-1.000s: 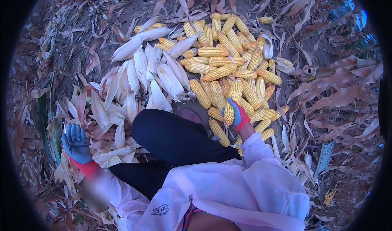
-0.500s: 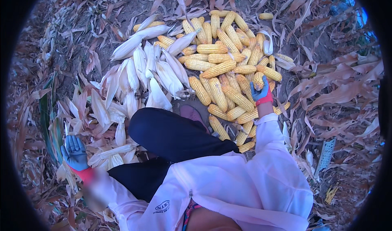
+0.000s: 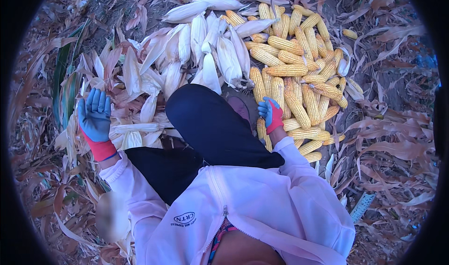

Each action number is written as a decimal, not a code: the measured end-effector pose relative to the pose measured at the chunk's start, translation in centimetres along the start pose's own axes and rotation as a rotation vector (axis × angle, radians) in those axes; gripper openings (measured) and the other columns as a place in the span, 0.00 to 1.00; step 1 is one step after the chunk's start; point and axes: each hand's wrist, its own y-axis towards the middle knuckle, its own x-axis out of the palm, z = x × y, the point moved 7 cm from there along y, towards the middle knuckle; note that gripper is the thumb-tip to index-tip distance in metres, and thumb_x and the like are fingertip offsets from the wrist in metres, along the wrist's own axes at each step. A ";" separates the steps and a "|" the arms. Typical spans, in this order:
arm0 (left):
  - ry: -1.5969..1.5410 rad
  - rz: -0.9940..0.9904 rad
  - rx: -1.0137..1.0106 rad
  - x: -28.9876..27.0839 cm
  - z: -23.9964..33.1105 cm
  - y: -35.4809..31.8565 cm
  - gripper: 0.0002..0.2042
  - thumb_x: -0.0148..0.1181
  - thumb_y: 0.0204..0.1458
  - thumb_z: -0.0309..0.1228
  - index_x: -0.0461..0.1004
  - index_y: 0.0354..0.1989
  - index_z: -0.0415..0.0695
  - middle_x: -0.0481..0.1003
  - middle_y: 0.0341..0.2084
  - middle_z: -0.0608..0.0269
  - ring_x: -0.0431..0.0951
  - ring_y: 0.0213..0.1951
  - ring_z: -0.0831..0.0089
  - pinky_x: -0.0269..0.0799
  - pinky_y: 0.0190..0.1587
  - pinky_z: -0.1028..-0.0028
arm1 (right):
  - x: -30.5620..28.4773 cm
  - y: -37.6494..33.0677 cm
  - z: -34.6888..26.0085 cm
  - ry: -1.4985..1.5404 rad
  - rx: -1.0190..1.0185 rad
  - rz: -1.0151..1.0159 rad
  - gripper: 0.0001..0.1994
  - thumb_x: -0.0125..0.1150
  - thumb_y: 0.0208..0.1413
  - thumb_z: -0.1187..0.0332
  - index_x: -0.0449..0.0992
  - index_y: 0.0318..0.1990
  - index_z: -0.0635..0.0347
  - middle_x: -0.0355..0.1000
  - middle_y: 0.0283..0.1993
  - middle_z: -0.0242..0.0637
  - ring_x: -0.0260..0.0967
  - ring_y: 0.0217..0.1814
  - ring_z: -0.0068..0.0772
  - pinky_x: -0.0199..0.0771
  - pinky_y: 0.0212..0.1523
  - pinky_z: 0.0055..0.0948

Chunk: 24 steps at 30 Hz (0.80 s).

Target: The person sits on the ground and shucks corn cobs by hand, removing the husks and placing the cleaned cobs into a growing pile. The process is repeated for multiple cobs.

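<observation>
Head view: right hand [image 3: 271, 114] is seen half-curled, nothing pinched, touching husked corn cobs [image 3: 299, 84] lying ahead and rightward, long axes mostly away. Left hand [image 3: 95, 115] is spread flat over loose husks [image 3: 135, 124], unhusked ears [image 3: 206, 49] well ahead.

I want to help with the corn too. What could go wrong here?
The right hand is low beside the heap of husked yellow cobs; a nudge might send loose cobs rolling into the dry leaves. The left hand is spread open over the loose husks, which hide the ground, so something sharp could perhaps lie unseen there.
</observation>
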 end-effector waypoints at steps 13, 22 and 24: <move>-0.058 -0.010 0.009 0.6 -0.5 -0.1 0.24 0.41 0.61 0.42 0.64 0.55 0.33 0.70 0.51 0.46 0.71 0.53 0.57 0.62 0.59 0.58 | 9.9 5.6 -10.2 -0.188 -0.335 -0.180 0.15 0.59 0.54 0.61 0.69 0.45 0.61 0.73 0.35 0.37 0.72 0.31 0.27 0.73 0.31 0.24; -0.013 0.023 0.046 3.9 -2.0 1.3 0.25 0.40 0.61 0.42 0.63 0.55 0.31 0.71 0.48 0.45 0.72 0.51 0.57 0.65 0.57 0.60 | 25.2 11.7 -7.0 -1.785 -0.243 -0.228 0.31 0.66 0.39 0.43 0.75 0.42 0.63 0.74 0.41 0.46 0.73 0.46 0.38 0.73 0.45 0.36; 0.003 0.076 0.048 3.4 -2.5 1.5 0.24 0.40 0.61 0.42 0.64 0.54 0.31 0.72 0.47 0.46 0.74 0.49 0.57 0.66 0.56 0.60 | 26.9 10.2 -5.9 -2.000 -0.280 -0.265 0.38 0.68 0.33 0.39 0.75 0.44 0.66 0.73 0.44 0.48 0.72 0.49 0.41 0.72 0.47 0.37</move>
